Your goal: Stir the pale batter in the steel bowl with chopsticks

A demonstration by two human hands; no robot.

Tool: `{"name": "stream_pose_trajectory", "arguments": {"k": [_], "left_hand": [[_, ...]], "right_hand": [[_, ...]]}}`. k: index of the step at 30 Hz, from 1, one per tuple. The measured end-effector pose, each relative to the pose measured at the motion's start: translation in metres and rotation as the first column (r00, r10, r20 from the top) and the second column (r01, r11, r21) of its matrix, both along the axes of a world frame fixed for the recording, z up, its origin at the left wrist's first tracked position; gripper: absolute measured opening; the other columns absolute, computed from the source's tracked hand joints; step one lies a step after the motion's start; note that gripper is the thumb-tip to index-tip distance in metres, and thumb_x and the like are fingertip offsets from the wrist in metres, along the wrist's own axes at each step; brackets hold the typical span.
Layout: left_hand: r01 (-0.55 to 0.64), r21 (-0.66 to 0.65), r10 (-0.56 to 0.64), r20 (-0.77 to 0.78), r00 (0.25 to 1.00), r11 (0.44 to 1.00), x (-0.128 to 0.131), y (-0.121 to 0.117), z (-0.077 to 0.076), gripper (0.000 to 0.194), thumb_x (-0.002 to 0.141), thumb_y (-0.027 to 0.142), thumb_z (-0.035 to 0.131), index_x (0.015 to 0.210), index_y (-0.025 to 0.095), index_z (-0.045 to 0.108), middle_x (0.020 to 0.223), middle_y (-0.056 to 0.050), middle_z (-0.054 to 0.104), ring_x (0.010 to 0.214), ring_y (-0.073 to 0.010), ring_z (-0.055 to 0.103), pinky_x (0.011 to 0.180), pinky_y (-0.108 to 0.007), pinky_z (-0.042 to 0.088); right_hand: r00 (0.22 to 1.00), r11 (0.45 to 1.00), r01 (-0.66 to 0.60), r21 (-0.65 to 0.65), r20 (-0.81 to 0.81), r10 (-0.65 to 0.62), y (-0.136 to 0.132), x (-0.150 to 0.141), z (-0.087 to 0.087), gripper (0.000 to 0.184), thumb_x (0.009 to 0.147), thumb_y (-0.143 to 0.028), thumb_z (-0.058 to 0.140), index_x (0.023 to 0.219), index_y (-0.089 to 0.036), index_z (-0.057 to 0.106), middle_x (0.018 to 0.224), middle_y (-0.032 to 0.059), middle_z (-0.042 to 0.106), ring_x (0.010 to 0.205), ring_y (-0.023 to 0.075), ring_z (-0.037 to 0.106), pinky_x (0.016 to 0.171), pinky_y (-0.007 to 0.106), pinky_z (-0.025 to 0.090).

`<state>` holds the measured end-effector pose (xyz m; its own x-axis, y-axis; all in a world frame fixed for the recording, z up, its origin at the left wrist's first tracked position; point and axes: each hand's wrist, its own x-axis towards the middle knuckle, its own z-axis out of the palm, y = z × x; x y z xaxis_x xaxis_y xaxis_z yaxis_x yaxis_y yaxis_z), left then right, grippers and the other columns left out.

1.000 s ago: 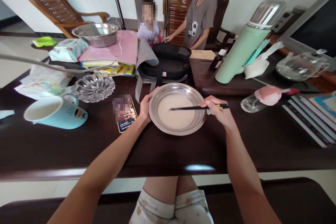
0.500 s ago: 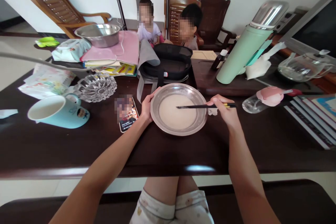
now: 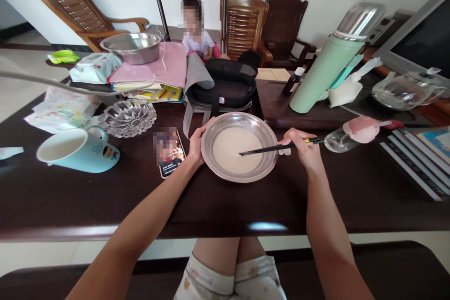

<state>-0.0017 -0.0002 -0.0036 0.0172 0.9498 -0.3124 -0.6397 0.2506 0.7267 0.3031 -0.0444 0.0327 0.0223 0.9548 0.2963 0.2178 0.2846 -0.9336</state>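
A shallow steel bowl (image 3: 268, 163) of pale, creamy batter stands on the dark wooden table (image 3: 70, 197) in front of me. My left hand (image 3: 195, 142) grips the bowl's left rim, fingers curled over the edge. My right hand (image 3: 304, 150) is closed on a pair of black chopsticks (image 3: 274, 149), whose tips dip into the batter right of the bowl's centre.
A phone (image 3: 169, 154) lies just left of the bowl, with a blue mug (image 3: 78, 150) and a glass dish (image 3: 128, 117) further left. Behind the bowl are a black bag (image 3: 228, 85), a green thermos (image 3: 330, 58), a pink-lidded bottle (image 3: 355, 131) and books (image 3: 418, 159). A child (image 3: 195, 33) sits behind the table.
The chopstick tips have swung from the bowl's left-centre to the right and toward me. A second person behind the table has dropped almost out of sight.
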Motion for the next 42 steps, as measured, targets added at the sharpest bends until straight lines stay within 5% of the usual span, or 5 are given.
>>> {"name": "stream_pose_trajectory", "arguments": {"k": [4, 10, 15, 21, 42], "left_hand": [[0.013, 0.004, -0.013, 0.005, 1.0, 1.0, 0.0, 0.0, 0.001, 0.069, 0.093, 0.028, 0.055, 0.161, 0.016, 0.061, 0.139, -0.009, 0.081, 0.131, -0.038, 0.075, 0.116, -0.054, 0.059], [0.005, -0.015, -0.005, -0.008, 1.0, 1.0, 0.0, 0.0, 0.0, 0.067, 0.095, 0.029, 0.055, 0.16, 0.016, 0.062, 0.138, -0.009, 0.081, 0.133, -0.0363, 0.074, 0.118, -0.051, 0.058], [0.004, 0.007, -0.004, -0.017, 1.0, 1.0, -0.002, 0.001, -0.001, 0.067, 0.095, 0.028, 0.054, 0.16, 0.018, 0.062, 0.141, -0.008, 0.08, 0.133, -0.0364, 0.074, 0.118, -0.052, 0.058], [0.021, 0.0, -0.021, -0.013, 1.0, 1.0, -0.004, 0.003, -0.006, 0.072, 0.092, 0.03, 0.059, 0.162, 0.019, 0.06, 0.142, -0.009, 0.08, 0.13, -0.036, 0.075, 0.117, -0.051, 0.058], [-0.001, -0.047, 0.002, 0.016, 1.0, 0.999, 0.003, -0.001, 0.01, 0.069, 0.097, 0.025, 0.048, 0.165, 0.017, 0.057, 0.137, -0.007, 0.082, 0.129, -0.0349, 0.076, 0.115, -0.051, 0.059]], "right_hand": [[0.99, 0.993, -0.114, -0.016, 0.083, 0.115, 0.001, -0.007, -0.001, 0.056, 0.089, -0.076, 0.076, 0.068, -0.025, 0.08, 0.074, 0.0041, 0.076, 0.068, 0.0197, 0.074, 0.061, 0.031, 0.055], [1.0, 1.0, 0.004, -0.002, 0.021, -0.004, 0.0, -0.002, 0.001, 0.055, 0.088, -0.075, 0.078, 0.065, -0.025, 0.078, 0.069, 0.0035, 0.075, 0.066, 0.0208, 0.074, 0.062, 0.032, 0.057], [0.992, 0.993, -0.118, -0.024, 0.044, 0.119, 0.0, -0.006, 0.001, 0.055, 0.088, -0.076, 0.078, 0.066, -0.025, 0.08, 0.071, 0.0036, 0.075, 0.065, 0.0198, 0.074, 0.06, 0.031, 0.056], [1.0, 1.0, 0.026, 0.001, 0.015, -0.026, 0.002, -0.001, -0.001, 0.053, 0.088, -0.074, 0.079, 0.068, -0.026, 0.078, 0.072, 0.0037, 0.077, 0.068, 0.0213, 0.074, 0.063, 0.032, 0.058], [0.997, 0.999, -0.038, -0.024, 0.066, 0.039, 0.002, -0.004, 0.0, 0.053, 0.087, -0.077, 0.078, 0.073, -0.026, 0.083, 0.078, 0.0052, 0.083, 0.07, 0.0199, 0.074, 0.061, 0.03, 0.055]]}}
